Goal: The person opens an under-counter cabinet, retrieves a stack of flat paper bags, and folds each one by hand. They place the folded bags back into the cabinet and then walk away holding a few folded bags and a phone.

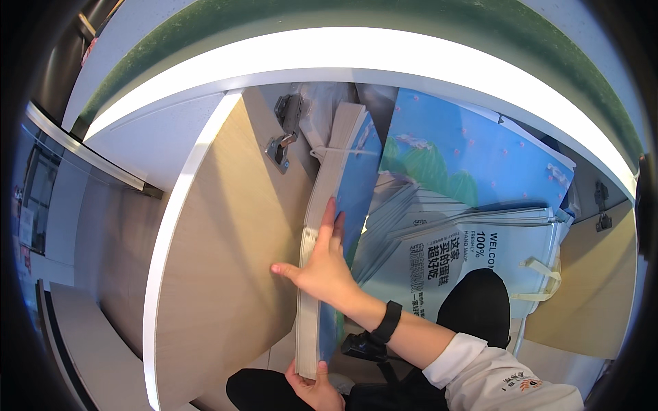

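Observation:
A thick stack of flat-folded blue paper bags [307,329] stands on its edge, upright before me. At its lower end my left hand [320,389] grips it, thumb on the blue side and fingers on the other. My right hand [321,264] lies across the stack's pale edge, fingers spread along it and thumb sticking out to the left. Farther in, in line with it, stands another part of the blue stack [342,138], bound with a white strap [349,151]. Whether the two parts are separate bundles is hard to tell.
An open wooden cabinet door [221,246] with a metal hinge [281,146] stands left; another door [586,287] is right. Inside lean a blue printed sheet [478,149] and white printed carrier bags [473,257]. A bright counter edge [354,49] runs above. My knee [478,303] is near the bags.

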A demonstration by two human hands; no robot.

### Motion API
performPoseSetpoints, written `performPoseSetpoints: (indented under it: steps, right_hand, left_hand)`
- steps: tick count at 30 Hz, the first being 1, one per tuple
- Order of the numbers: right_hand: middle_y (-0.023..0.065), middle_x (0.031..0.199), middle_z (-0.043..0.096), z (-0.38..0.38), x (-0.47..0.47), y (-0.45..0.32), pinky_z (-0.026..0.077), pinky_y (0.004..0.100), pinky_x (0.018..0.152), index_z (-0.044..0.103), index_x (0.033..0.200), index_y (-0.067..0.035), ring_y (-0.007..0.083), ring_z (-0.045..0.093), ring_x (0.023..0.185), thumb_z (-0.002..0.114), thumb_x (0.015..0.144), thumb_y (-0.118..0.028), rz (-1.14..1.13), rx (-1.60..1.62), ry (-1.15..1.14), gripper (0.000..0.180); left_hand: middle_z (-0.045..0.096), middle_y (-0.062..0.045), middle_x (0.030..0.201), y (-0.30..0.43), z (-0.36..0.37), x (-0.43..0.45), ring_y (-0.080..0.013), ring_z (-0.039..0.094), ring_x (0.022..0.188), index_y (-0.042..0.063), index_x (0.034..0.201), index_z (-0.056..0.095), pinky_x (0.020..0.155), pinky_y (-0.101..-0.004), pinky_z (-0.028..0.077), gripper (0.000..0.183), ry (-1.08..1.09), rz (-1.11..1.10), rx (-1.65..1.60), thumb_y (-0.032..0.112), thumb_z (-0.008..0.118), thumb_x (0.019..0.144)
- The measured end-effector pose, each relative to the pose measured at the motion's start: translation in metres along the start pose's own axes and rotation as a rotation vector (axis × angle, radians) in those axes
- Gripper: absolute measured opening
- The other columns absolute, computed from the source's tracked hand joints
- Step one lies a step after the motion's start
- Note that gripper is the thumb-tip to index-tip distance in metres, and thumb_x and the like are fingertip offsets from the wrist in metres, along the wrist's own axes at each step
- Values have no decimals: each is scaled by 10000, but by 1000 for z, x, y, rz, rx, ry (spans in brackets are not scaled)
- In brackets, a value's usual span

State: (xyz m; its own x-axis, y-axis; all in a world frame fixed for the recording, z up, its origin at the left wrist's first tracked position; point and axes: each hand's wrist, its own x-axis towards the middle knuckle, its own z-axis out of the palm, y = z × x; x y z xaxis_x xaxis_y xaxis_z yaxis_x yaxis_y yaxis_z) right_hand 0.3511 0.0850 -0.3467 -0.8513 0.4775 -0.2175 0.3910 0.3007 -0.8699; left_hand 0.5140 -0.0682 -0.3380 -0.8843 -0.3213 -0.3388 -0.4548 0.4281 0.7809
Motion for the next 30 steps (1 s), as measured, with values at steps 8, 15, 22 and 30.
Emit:
performPoseSetpoints:
  steps: [8,15,22,30]
  right_hand:
    - [305,1305,489,-97,66,24,441,343,960,17,1494,16,416,503,1209,574,695,-6,-59,417,57,973]
    - [286,1358,452,-109,59,29,480,372,894,-68,1506,-21,374,582,1098,554,741,-3,-27,-92,3,986]
    - [333,1477,184,-101,64,-1,452,390,965,-82,1465,74,434,460,1223,555,723,7,-155,-42,-108,980]
    - [297,1032,605,-125,151,21,506,402,729,94,1456,98,345,638,860,577,695,0,-167,-10,-92,907]
  left_hand:
    - [332,-289,1453,30,51,-25,-446,279,1372,36,1466,264,1030,-588,331,818,-604,580,135,66,733,797]
    - [279,-328,1429,1,121,-35,-536,269,1331,-28,1412,222,1073,-611,261,926,-370,862,71,163,803,718]
    - [392,-275,1417,-2,106,-19,-427,414,1299,-47,1401,305,1064,-422,381,797,-358,635,148,77,726,737]
    - [449,-273,1380,85,134,-17,-393,492,1248,-24,1453,266,996,-400,441,797,-518,522,20,131,696,800]
